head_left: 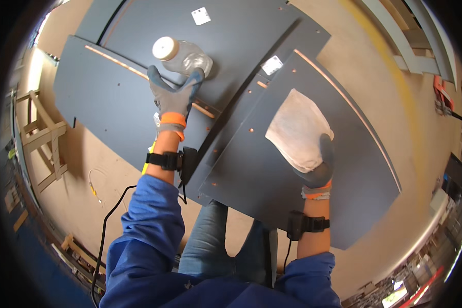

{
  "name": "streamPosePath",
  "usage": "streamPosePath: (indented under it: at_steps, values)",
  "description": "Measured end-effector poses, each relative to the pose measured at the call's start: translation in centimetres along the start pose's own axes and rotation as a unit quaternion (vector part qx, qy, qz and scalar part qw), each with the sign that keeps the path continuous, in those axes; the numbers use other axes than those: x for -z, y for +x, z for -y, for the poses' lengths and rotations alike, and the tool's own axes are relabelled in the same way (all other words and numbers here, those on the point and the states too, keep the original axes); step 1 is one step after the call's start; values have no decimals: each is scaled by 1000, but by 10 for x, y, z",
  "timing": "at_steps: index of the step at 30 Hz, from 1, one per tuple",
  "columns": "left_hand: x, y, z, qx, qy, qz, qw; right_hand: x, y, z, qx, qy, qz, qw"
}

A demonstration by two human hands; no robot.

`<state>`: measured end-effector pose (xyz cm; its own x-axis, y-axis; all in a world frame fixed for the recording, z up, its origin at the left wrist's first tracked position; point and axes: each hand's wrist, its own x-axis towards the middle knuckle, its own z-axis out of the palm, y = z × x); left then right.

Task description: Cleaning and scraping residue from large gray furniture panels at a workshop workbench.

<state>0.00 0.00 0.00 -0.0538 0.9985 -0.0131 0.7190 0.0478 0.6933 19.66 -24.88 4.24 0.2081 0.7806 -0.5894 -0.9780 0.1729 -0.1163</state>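
Observation:
A clear plastic jar (189, 57) with a white lid stands on the dark grey panels, appearing tilted in the head view. Close against its near side is my left hand (175, 92), in a grey glove with an orange cuff. Thumb and fingers are spread in a V, and one side seems to touch the jar's base. A folded white cloth (299, 128) lies over the right-hand grey panel (272, 179). My right hand (321, 167), gloved alike, grips the cloth at its near right edge; some fingers are hidden beneath it.
Large grey panels (97, 87) with bare-wood grooves and small holes overlap in front of me. White labels (200, 16) stick to them. A wooden frame (49, 141) stands at left, and a red clamp (443, 95) at far right. A black cable (103, 231) runs beside my left arm.

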Motion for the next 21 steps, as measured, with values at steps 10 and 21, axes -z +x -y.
streamPosePath:
  at_steps: [10, 21]
  values:
    - [-7, 23, -40, -73, -168, 114, 976, 1, 3, 13, 127, -100, -59, 985]
    - [21, -3, -136, -632, 234, 77, 735, -30, 7, 14, 11, 36, 103, 994]
